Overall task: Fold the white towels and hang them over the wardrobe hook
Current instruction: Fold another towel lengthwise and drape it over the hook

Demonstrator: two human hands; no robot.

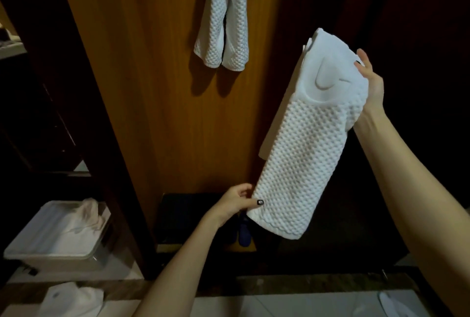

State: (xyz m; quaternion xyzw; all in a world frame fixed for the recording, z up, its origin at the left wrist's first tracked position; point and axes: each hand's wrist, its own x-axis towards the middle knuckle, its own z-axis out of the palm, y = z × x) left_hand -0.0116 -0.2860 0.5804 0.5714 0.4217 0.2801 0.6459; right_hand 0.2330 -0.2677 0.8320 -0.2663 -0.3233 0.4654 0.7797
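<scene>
Your left hand point(240, 202) pinches the lower corner of the folded towel point(302, 164) between thumb and fingertips. Your right hand point(372, 82) grips its upper edge, up and to the right of the left hand, so the towel hangs slanted in the air between them, clear of the wardrobe panel point(165, 87). The main risk is that the fold comes apart: layers already fan out along the edge opposite your right hand, and a loose pinch or a quick lift would likely let them slide open. The hook itself is above the frame, so you cannot see how much room is left on it. The hung towel point(223, 18), well up and to the left of your right hand, already takes that spot, and pushing a second one on could knock it down or leave the new one hanging on too little. If either drops, it would land near the blue slippers point(241, 236) just below your left hand. By count there are two hands, one towel held and one towel hung. One box point(30, 250), down and left of your left hand, holds white cloth whose number you cannot tell. One more white cloth point(73, 299) lies on the floor below that box, and there are what look like two slippers.
</scene>
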